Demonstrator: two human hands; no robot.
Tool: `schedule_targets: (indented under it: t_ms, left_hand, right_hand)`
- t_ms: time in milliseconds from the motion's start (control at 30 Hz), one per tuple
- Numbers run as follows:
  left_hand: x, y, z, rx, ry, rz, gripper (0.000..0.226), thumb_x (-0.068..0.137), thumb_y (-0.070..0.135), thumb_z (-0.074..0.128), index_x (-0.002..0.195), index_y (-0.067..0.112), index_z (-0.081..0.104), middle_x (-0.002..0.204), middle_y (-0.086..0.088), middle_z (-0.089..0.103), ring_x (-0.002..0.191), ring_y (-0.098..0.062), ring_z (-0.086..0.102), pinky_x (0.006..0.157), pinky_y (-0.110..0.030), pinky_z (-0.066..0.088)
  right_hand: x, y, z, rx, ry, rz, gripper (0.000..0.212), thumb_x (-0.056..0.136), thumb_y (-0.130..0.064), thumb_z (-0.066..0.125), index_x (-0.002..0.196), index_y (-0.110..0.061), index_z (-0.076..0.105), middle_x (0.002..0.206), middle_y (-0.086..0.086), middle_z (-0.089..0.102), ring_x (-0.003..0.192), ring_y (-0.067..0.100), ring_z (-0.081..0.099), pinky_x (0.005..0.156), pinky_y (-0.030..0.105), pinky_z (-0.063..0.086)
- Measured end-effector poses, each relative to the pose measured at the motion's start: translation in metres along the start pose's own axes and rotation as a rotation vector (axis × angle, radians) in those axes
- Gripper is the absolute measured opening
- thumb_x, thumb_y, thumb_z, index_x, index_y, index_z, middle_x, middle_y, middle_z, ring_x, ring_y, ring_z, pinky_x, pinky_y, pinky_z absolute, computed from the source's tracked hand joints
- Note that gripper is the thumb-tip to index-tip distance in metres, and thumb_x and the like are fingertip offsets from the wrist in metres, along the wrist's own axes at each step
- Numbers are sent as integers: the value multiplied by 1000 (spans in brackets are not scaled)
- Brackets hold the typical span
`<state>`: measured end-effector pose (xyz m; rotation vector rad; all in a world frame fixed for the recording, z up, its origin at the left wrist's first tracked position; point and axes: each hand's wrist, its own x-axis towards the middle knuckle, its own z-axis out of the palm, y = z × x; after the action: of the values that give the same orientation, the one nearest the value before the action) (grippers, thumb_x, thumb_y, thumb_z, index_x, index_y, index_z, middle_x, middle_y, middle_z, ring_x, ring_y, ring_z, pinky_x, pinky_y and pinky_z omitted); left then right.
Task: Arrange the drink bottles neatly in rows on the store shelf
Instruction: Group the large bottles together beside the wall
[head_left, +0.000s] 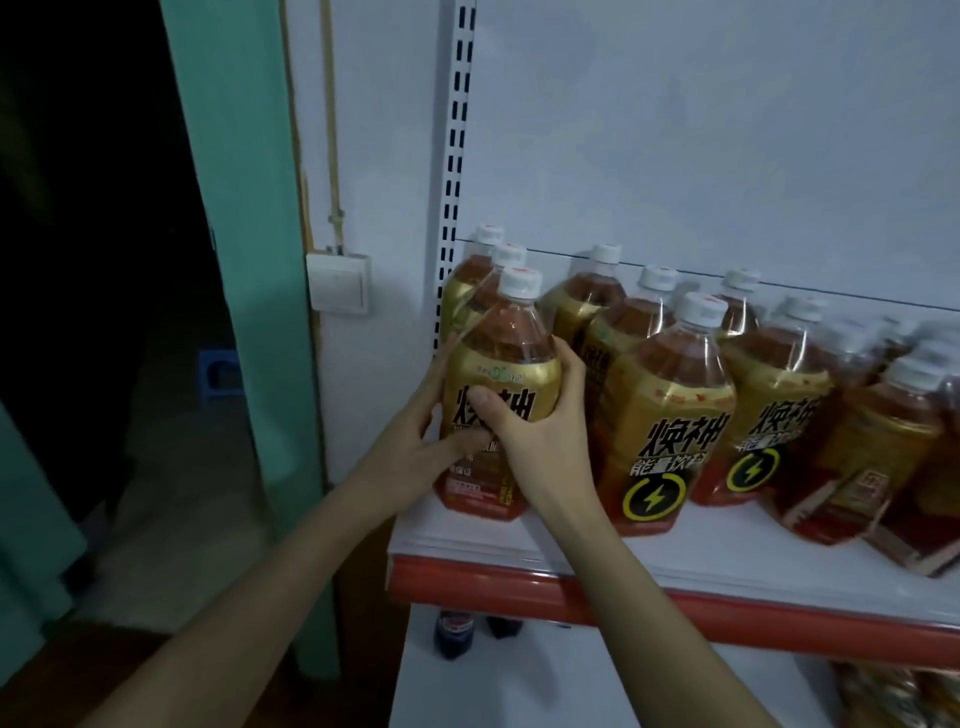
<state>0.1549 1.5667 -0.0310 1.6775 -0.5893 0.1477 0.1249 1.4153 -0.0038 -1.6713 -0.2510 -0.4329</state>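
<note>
Several amber drink bottles with gold labels and white caps stand on a white shelf (727, 551) with a red front strip. Both hands hold the front bottle (506, 358) of the leftmost row. My left hand (431, 441) wraps its left side, thumb across the lower label. My right hand (540, 421) grips its right side, thumb on the label's front. Two more bottles (506, 260) stand behind it. A second row's front bottle (670, 415) is just to the right, with further bottles (779, 395) beyond, some blurred at the right edge.
A slotted upright (457, 156) runs up the shelf's left side against the white back panel. A wall switch (340, 280) sits left of it, beside a green door frame (239, 208). Dark bottles (454, 631) stand on the lower shelf.
</note>
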Motion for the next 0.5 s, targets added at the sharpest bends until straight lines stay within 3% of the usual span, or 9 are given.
schedule_targets:
  t_ms: [100,167,267,367,433,500]
  left_hand:
    - [-3,-4,8,-9,10,25,107,69,73,69,155,41,13,153,10,40,133,-3,47,94,-18,50]
    - [-5,-5,11,-48,-1,31,110,68,77,66,156,39,12,153,11,40,131,1,48,94,-17,49]
    - [0,1,10,-145,94,-34,102,61,95,44,149,53,15,160,15,27,143,-1,32,114,-33,34]
    - [25,13,5,-154,273,-93,97,70,94,28,153,45,13,163,14,16,147,-4,18,120,-39,17]
    - [44,22,4,-177,259,-97,74,91,73,20,153,34,30,157,7,35,140,-4,34,119,-40,25]
    - [57,22,5,-219,165,-96,69,99,62,16,143,21,49,139,-4,60,127,-16,56,108,-40,42]
  right_hand:
    - [2,2,-3,32,-18,-1,83,76,-35,86,135,-50,30,125,-28,53,105,-22,54,81,6,48]
    - [3,2,-5,65,-46,-6,83,76,-34,85,135,-48,28,124,-27,52,102,-25,54,79,3,47]
    - [3,5,-7,87,-102,5,95,70,-49,84,143,-48,22,134,-22,51,117,-11,55,98,23,51]
    - [4,11,-10,110,-136,59,105,58,-83,74,144,-60,20,140,-21,50,129,5,54,108,43,49]
    - [4,15,-9,142,-132,79,95,58,-96,56,142,-64,25,145,-17,50,134,12,52,111,52,45]
    - [7,17,-3,243,-93,92,93,66,-97,48,148,-56,30,151,-11,49,139,15,49,113,56,41]
